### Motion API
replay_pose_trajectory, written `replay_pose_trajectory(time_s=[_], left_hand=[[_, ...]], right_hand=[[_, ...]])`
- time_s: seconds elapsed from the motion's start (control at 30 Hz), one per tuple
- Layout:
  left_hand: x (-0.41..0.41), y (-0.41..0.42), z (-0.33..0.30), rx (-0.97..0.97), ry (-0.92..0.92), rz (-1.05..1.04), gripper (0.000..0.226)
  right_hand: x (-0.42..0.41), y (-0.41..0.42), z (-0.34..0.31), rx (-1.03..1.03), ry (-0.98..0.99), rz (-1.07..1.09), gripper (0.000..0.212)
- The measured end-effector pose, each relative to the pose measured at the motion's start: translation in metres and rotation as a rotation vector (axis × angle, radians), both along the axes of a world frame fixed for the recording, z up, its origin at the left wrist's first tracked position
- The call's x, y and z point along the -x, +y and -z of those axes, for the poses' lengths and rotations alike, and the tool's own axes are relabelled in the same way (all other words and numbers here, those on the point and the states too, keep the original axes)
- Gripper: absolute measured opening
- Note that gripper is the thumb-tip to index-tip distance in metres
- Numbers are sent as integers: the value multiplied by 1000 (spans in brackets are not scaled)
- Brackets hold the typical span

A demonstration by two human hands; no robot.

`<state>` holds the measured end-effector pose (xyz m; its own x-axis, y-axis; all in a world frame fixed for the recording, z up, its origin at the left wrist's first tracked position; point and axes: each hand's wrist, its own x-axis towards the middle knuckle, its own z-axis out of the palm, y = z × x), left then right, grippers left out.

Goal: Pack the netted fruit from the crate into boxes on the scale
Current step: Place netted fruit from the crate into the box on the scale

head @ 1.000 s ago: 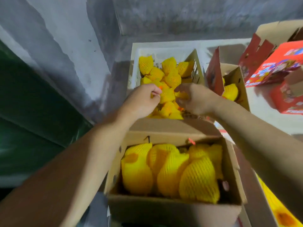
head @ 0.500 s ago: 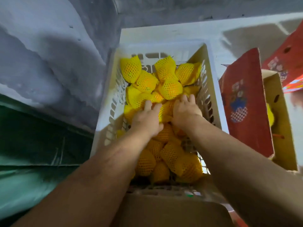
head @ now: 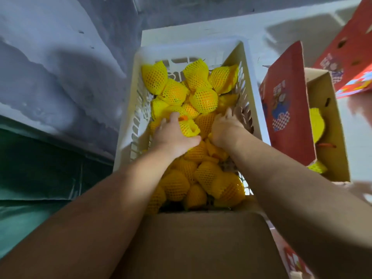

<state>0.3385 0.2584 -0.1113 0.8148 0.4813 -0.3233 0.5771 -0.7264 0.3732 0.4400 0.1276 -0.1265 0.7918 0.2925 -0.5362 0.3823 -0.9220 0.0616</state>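
Observation:
A white plastic crate ahead of me holds several orange fruits in yellow foam nets. Both my hands reach down into its middle. My left hand curls round a netted fruit, thumb under it on the right. My right hand lies on the fruit by the crate's right wall, its fingers dug down among the nets and hidden. A brown cardboard flap of the near box fills the bottom of the view.
A red printed carton stands open right of the crate with a netted fruit inside. More red cartons lie at the far right. A grey wall and green sheet close the left side.
The view has tipped forward from the near packed box to the crate. Both hands went deeper into the crate, and my left hand closed round a netted fruit.

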Motion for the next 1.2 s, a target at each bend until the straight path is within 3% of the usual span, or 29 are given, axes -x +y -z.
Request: replay_pose_trajectory(time_s=[0.03,0.17,0.2,0.27,0.37,0.43,0.53,0.6,0.67,0.77,0.83,0.93,1.0,1.1,1.2], left_hand=[[9,5,-12,105,10,-69,97],[56,-3,-78,855,-118,-488,93],[68,-6,-92,979,-148,-558,81],[93,-13,-116,1173,-246,-655,48],[139,-34,-147,1385,-412,-611,37],[172,-53,-157,1440,-531,-521,19],[224,-70,-169,1301,-705,-385,29],[262,-70,-177,1141,-733,-273,26],[302,-64,-186,1009,-715,-249,47],[352,-63,-195,878,-683,-300,95],[374,-64,-195,603,-613,-239,109],[398,-62,-196,118,-311,28,117],[415,-60,-201,150,-362,162,106],[446,-69,-210,478,-452,354,84],[471,-86,-207,609,-631,330,62]], right_hand=[[6,-2,-2,-25,-2,-14,64],[33,-16,-25,-187,-51,-24,53],[40,-20,-35,-251,-45,-22,52],[57,-30,-64,-407,1,21,52],[100,-44,-126,-719,71,105,52],[145,-55,-166,-827,21,31,41],[224,-63,-206,-792,-138,-212,47],[270,-69,-224,-812,-127,-258,45],[306,-80,-236,-818,-117,-222,42],[344,-110,-245,-957,-232,-27,43],[371,-125,-246,-1217,-254,207,40],[415,-132,-243,-1633,-1,589,20],[441,-128,-242,-1725,162,717,14],[475,-119,-242,-1823,296,737,8],[506,-107,-239,-1802,478,631,17]])
